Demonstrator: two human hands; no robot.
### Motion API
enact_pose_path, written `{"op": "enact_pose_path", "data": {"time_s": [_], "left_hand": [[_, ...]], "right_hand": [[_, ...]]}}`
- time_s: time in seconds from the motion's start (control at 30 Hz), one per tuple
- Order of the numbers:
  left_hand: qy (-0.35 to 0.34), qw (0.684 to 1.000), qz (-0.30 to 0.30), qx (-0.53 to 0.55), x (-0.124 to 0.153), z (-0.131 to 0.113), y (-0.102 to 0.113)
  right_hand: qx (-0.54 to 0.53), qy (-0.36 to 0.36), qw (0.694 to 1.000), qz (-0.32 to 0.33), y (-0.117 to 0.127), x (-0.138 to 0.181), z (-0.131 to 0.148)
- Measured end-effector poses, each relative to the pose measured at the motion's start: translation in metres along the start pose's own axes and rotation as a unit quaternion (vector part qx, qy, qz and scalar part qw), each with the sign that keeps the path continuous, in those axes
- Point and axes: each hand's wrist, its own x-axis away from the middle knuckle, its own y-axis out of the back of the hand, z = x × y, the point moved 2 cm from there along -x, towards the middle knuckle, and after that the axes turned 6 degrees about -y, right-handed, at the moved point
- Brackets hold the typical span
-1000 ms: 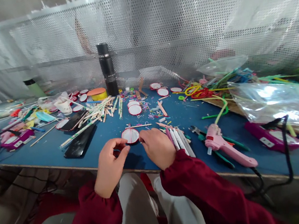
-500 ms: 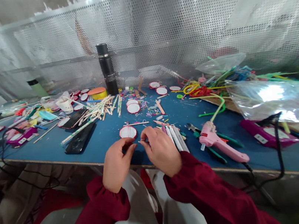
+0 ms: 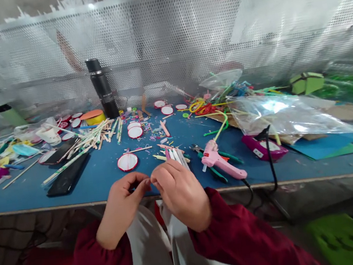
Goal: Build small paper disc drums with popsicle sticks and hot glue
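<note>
My left hand (image 3: 125, 204) and my right hand (image 3: 180, 191) meet fingertip to fingertip over the table's front edge. Both are pinched closed; whatever sits between the fingertips is too small or too hidden to name. Just beyond them lies a white disc with a red rim (image 3: 127, 162), with a thin stick (image 3: 138, 149) behind it. Pale marker pens (image 3: 177, 156) lie beyond my right hand, partly covered by it. Farther right rest a pink hot glue gun (image 3: 222, 161) and green-handled pliers (image 3: 217, 174).
Left, a black phone (image 3: 68, 175) lies near a pile of wooden sticks (image 3: 103, 132). A black bottle (image 3: 103, 90) stands by the perforated metal screen (image 3: 163, 41). Clear plastic bags (image 3: 286, 111) and a purple box (image 3: 261, 148) lie right, with a black cable over the edge.
The view has turned right, so the table's things appear farther left. My hands stay pinched together, fingertips now closer. The other person's hand at the far left has left the view.
</note>
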Motion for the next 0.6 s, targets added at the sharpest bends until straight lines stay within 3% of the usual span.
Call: {"op": "enact_pose_path", "data": {"time_s": [0.1,0.23,0.37,0.6], "left_hand": [[0.006,1.000,-0.016,0.003,0.003,-0.003,-0.003],[-0.008,0.997,-0.068,0.032,0.008,-0.002,-0.007],[-0.028,0.989,-0.106,0.099,0.009,-0.002,-0.021],[-0.004,0.967,-0.141,0.213,0.006,-0.004,-0.044]], "right_hand": [[0.034,-0.024,0.999,-0.034,0.025,0.011,-0.018],[0.206,-0.150,0.963,-0.085,0.059,0.034,-0.061],[0.330,-0.227,0.916,-0.021,0.070,0.052,-0.089],[0.378,-0.260,0.888,0.038,0.069,0.051,-0.102]]}}
